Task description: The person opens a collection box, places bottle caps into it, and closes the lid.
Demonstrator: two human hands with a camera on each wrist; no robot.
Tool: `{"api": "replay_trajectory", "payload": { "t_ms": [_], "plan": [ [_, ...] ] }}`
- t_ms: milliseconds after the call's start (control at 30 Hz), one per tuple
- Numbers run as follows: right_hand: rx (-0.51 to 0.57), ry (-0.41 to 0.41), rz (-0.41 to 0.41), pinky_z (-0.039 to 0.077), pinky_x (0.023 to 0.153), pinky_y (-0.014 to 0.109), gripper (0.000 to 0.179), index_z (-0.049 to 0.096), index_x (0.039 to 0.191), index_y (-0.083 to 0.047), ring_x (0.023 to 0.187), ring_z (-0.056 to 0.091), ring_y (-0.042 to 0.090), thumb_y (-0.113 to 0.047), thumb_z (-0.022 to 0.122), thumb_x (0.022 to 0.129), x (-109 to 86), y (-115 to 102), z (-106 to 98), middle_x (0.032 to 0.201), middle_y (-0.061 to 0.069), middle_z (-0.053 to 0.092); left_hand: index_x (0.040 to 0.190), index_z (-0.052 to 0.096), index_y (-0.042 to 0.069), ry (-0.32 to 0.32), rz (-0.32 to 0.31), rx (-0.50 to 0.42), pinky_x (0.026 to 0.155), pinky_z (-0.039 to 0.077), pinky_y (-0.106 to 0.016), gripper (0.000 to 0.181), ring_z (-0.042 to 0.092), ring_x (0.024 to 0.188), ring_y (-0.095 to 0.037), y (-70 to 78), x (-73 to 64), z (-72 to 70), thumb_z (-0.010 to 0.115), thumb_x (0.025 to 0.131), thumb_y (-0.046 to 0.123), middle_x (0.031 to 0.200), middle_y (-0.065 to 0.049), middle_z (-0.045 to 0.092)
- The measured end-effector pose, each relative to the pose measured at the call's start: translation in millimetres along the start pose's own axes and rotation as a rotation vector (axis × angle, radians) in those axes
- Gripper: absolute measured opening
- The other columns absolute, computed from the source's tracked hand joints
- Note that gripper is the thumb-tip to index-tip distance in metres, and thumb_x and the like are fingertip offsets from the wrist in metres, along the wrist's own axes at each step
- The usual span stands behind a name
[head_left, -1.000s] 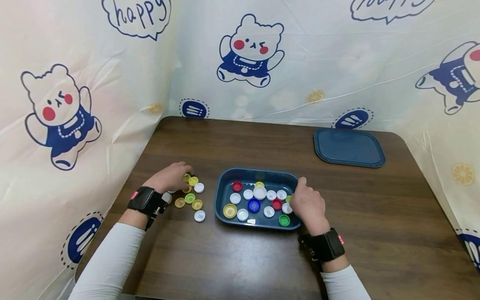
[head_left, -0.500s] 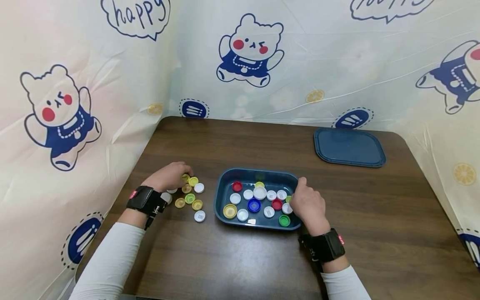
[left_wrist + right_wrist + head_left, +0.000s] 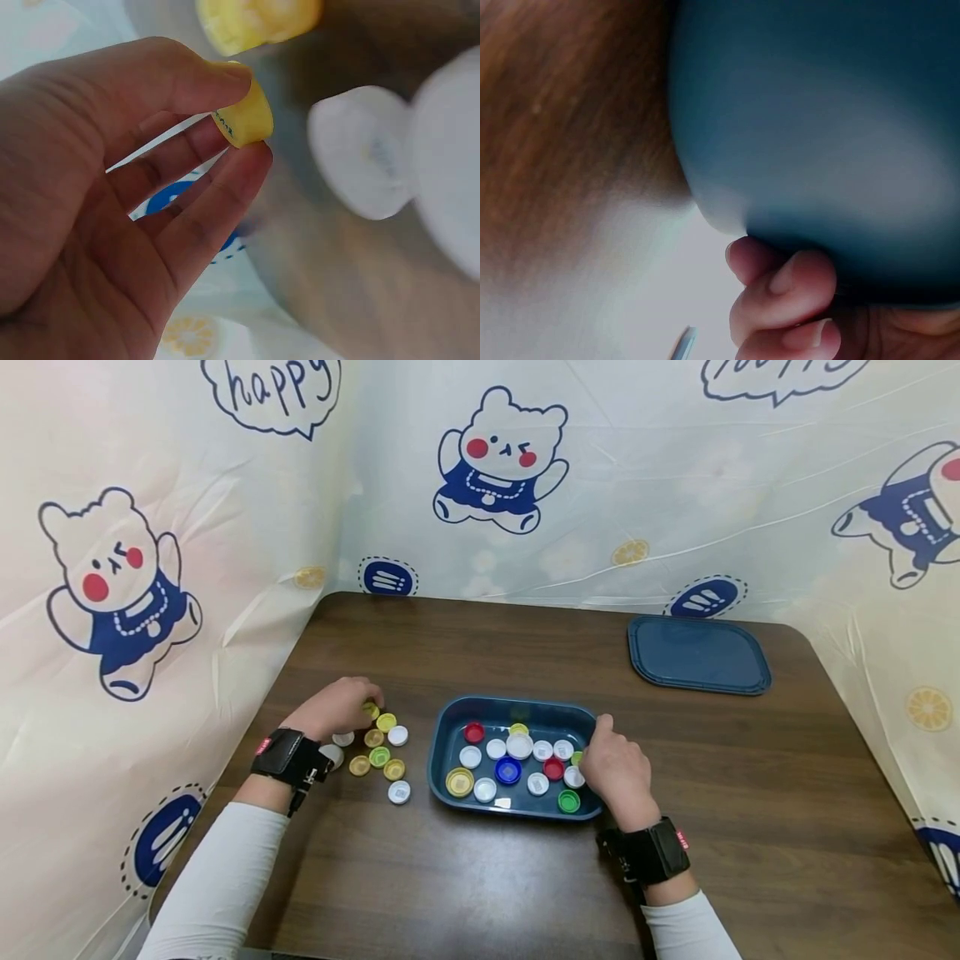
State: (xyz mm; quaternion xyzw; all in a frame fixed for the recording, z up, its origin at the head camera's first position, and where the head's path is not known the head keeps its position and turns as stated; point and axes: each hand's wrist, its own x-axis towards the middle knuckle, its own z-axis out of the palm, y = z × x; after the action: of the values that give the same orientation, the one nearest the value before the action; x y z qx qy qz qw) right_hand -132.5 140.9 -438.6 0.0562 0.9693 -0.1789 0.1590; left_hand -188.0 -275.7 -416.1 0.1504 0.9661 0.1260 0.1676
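Note:
My left hand (image 3: 337,706) is at the far left of the table, pinching a yellow bottle cap (image 3: 251,116) between thumb and fingertips. Loose caps lie beside and below it: several yellow caps (image 3: 386,722), a light green cap (image 3: 379,757) and white caps (image 3: 400,792). In the middle stands a dark blue tray (image 3: 442,739) with white caps, red caps (image 3: 474,732), a blue cap (image 3: 507,769) and a green cap (image 3: 568,801) inside. My right hand (image 3: 618,768) grips the tray's right end. The right wrist view shows curled fingers (image 3: 799,285) against its outer wall.
A flat dark blue lid (image 3: 699,653) lies at the back right of the brown table (image 3: 450,885). A white curtain (image 3: 375,485) printed with bears hangs behind the table and along both sides.
My left hand has drawn slightly up and left with the yellow cap, uncovering more of the white caps near its wrist. My right hand and the tray have stayed in place.

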Motion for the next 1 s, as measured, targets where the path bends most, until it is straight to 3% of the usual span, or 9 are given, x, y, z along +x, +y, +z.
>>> {"api": "replay_trajectory", "payload": {
  "t_ms": [133, 267, 500, 633, 800, 1000],
  "plan": [
    [-0.003, 0.002, 0.001, 0.049, 0.064, 0.046, 0.041, 0.038, 0.131, 0.001, 0.074, 0.059, 0.034, -0.019, 0.053, 0.099, -0.7, 0, -1, 0.096, 0.024, 0.064, 0.112, 0.073, 0.003, 0.029, 0.000, -0.014, 0.088, 0.052, -0.047, 0.025, 0.059, 0.096, -0.028, 9.7, -3.9, -11.1, 0.069, 0.087, 0.001, 0.111, -0.014, 0.068],
    [-0.002, 0.001, 0.003, 0.048, 0.064, 0.046, 0.041, 0.038, 0.131, 0.001, 0.075, 0.058, 0.034, -0.019, 0.054, 0.099, -1.2, 0, -1, 0.096, 0.024, 0.064, 0.116, 0.072, 0.004, 0.033, 0.025, -0.007, 0.090, 0.053, -0.047, 0.028, 0.060, 0.097, -0.027, 28.5, -8.0, -20.1, 0.070, 0.088, 0.004, 0.113, -0.012, 0.067],
    [0.000, 0.001, 0.002, 0.049, 0.064, 0.046, 0.041, 0.038, 0.131, 0.001, 0.076, 0.059, 0.034, -0.019, 0.054, 0.099, -1.6, -2, 0, 0.098, 0.025, 0.064, 0.116, 0.072, 0.009, 0.015, 0.144, -0.006, 0.085, 0.056, -0.038, 0.027, 0.060, 0.094, -0.022, 82.3, -15.1, -25.3, 0.073, 0.090, 0.008, 0.111, -0.006, 0.065],
    [-0.006, 0.007, 0.005, 0.050, 0.066, 0.048, 0.041, 0.038, 0.130, 0.000, 0.078, 0.060, 0.035, -0.020, 0.055, 0.099, -1.7, -3, 0, 0.100, 0.025, 0.065, 0.112, 0.073, 0.011, 0.008, 0.256, 0.019, 0.086, 0.056, -0.035, 0.024, 0.060, 0.092, -0.018, 116.1, -18.1, -22.7, 0.075, 0.089, 0.009, 0.107, -0.003, 0.065],
    [-0.009, 0.006, 0.010, 0.051, 0.068, 0.049, 0.040, 0.039, 0.129, 0.000, 0.080, 0.061, 0.035, -0.021, 0.055, 0.099, -1.5, -4, 0, 0.102, 0.026, 0.065, 0.114, 0.073, 0.013, -0.049, 0.390, 0.076, 0.089, 0.054, -0.032, 0.024, 0.059, 0.096, -0.014, 153.9, -20.4, -10.9, 0.077, 0.090, 0.015, 0.110, -0.002, 0.066],
    [-0.008, 0.007, 0.005, 0.051, 0.068, 0.049, 0.039, 0.038, 0.130, 0.000, 0.079, 0.060, 0.035, -0.020, 0.053, 0.099, -1.7, -2, 0, 0.101, 0.026, 0.065, 0.122, 0.071, 0.012, -0.110, 0.501, 0.133, 0.097, 0.052, -0.034, 0.033, 0.058, 0.102, -0.017, 186.2, -17.5, 11.6, 0.077, 0.090, 0.018, 0.115, -0.004, 0.066]
  ]
}}
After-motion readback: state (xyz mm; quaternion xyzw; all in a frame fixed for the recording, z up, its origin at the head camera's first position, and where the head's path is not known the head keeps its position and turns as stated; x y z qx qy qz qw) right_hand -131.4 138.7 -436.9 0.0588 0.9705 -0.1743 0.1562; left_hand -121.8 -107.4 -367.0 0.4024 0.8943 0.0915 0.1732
